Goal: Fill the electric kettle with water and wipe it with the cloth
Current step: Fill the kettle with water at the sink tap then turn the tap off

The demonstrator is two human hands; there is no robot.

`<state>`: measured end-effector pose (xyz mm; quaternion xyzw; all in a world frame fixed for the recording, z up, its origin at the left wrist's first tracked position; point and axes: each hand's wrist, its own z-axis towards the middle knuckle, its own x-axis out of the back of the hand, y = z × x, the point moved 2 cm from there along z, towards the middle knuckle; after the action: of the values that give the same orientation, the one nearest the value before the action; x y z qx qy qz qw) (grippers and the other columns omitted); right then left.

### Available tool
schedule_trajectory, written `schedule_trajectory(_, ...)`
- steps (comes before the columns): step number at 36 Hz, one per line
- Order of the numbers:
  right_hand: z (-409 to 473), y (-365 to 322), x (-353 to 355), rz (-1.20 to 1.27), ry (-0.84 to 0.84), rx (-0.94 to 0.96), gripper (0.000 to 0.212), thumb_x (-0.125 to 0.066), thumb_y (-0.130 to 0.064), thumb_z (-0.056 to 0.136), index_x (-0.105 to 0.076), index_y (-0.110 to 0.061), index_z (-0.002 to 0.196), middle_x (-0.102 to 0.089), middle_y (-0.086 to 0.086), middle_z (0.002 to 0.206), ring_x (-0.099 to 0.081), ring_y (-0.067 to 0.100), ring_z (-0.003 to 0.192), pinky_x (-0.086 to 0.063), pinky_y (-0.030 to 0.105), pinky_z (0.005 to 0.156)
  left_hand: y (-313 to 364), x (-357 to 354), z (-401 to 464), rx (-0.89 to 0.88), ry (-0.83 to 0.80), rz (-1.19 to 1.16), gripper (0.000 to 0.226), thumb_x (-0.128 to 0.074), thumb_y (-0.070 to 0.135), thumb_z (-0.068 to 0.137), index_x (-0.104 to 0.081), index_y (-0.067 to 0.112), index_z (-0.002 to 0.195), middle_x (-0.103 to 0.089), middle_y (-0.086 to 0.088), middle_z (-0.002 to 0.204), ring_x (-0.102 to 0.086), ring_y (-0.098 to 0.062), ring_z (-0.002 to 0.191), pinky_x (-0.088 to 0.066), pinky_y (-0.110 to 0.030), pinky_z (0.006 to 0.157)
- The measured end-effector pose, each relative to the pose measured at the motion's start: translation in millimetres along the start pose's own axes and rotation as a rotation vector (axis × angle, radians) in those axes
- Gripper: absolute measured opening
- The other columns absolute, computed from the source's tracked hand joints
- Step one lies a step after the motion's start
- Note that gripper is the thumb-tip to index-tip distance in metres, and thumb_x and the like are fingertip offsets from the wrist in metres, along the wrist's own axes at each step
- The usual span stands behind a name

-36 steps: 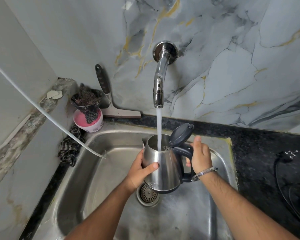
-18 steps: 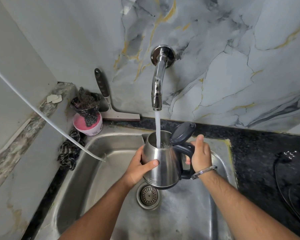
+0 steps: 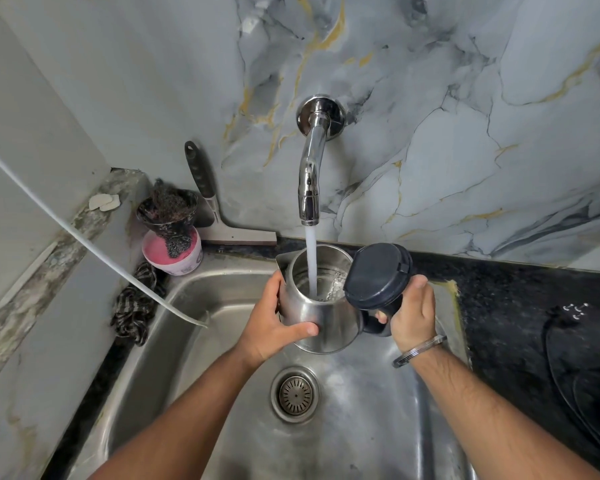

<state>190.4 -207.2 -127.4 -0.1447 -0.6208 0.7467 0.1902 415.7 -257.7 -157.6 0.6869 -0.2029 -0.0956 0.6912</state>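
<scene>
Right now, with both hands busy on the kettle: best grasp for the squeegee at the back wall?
Take the squeegee by its black handle, coming from above and the front. It leans against the wall, handle up and free; the blade rests on the counter, crowded on the left by the scrubber cup.

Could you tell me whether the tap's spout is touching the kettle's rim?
Apart. The head view shows the tap ending well above the kettle, with only the water stream bridging the open gap between them.
</scene>
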Motion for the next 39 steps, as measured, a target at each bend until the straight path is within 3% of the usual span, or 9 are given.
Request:
schedule_trajectory(3, -1.9, 0.4, -0.8, 0.033, -0.024, 0.031, 0.083, -0.022, -0.071, 0.095, -0.057, -0.003, 0.064, -0.053, 0.006, 0.040, -0.046, 0.016, 0.029, -0.038, 0.020, 0.034, -0.1, 1.1, -1.6, -0.010, -0.002, 0.016, 0.092, -0.092, 0.043, 0.059, -0.045, 0.048, 0.138, -0.062, 0.017, 0.136, -0.058, -0.004, 0.127, -0.046, -0.012, 0.095)
schedule_trajectory(9, -7.1, 3.2, -0.3, 0.012, -0.010, 0.035, 0.085, -0.021, -0.073, 0.093, -0.058, -0.001, 0.067, -0.055, 0.010, 0.043, -0.049, 0.017, 0.030, -0.042, 0.024, 0.035, 0.6, 2.3, -5.1, -0.030, -0.004, 0.021, 0.090, -0.092, 0.044, 0.059, -0.046, 0.052, 0.137, -0.063, 0.017, 0.135, -0.058, -0.002, 0.126, -0.045, -0.010, 0.094)
schedule_trajectory(15, -9.4, 0.1, -1.5, 0.006, -0.029, 0.050, 0.085, -0.021, -0.071, 0.095, -0.057, 0.000, 0.063, -0.055, 0.007, 0.041, -0.048, 0.018, 0.029, -0.039, 0.026, 0.032, -4.6, 3.5, -9.5, -0.031, 0.001, 0.010, 0.095, -0.093, 0.039, 0.059, -0.045, 0.042, 0.142, -0.063, 0.014, 0.137, -0.058, -0.005, 0.128, -0.046, -0.011, 0.095)
schedule_trajectory(22, -12.9, -7.8, -2.0, 0.028, -0.038, 0.056, 0.090, -0.021, -0.075, 0.092, -0.057, 0.002, 0.064, -0.053, 0.011, 0.041, -0.047, 0.019, 0.029, -0.039, 0.026, 0.032, -6.3, 3.2, -12.6, -0.022, 0.004, 0.003, 0.094, -0.094, 0.043, 0.060, -0.045, 0.048, 0.140, -0.062, 0.017, 0.137, -0.058, -0.004, 0.127, -0.047, -0.012, 0.096)
schedule_trajectory(25, -13.3, -9.7, -3.8, 0.055, -0.038, 0.039, 0.087, -0.023, -0.077, 0.091, -0.061, -0.001, 0.069, -0.053, 0.007, 0.040, -0.046, 0.017, 0.030, -0.039, 0.023, 0.034, -7.7, 3.2, -13.6, -0.001, 0.007, -0.018, 0.097, -0.094, 0.051, 0.058, -0.046, 0.043, 0.142, -0.063, 0.014, 0.137, -0.058, -0.005, 0.128, -0.047, -0.012, 0.095)
schedule_trajectory(33, -14.8, -15.9, -6.5, 0.057, -0.021, 0.034, 0.076, -0.023, -0.077, 0.090, -0.067, -0.024, 0.057, -0.055, -0.003, 0.039, -0.047, 0.009, 0.030, -0.039, 0.016, 0.036, -7.7, 3.8, -15.5, 0.001, 0.005, -0.030, 0.098, -0.094, 0.054, 0.058, -0.044, 0.044, 0.143, -0.062, 0.014, 0.139, -0.057, -0.005, 0.129, -0.047, -0.012, 0.095)
schedule_trajectory(39, -17.7, -18.4, -7.6, 0.060, -0.038, 0.033, 0.075, -0.022, -0.076, 0.091, -0.064, -0.025, 0.055, -0.054, -0.002, 0.039, -0.047, 0.010, 0.031, -0.039, 0.017, 0.037, -8.7, 4.2, -17.7, 0.001, -0.001, -0.037, 0.100, -0.094, 0.053, 0.060, -0.043, 0.041, 0.145, -0.061, 0.013, 0.141, -0.056, -0.007, 0.131, -0.046, -0.013, 0.097)
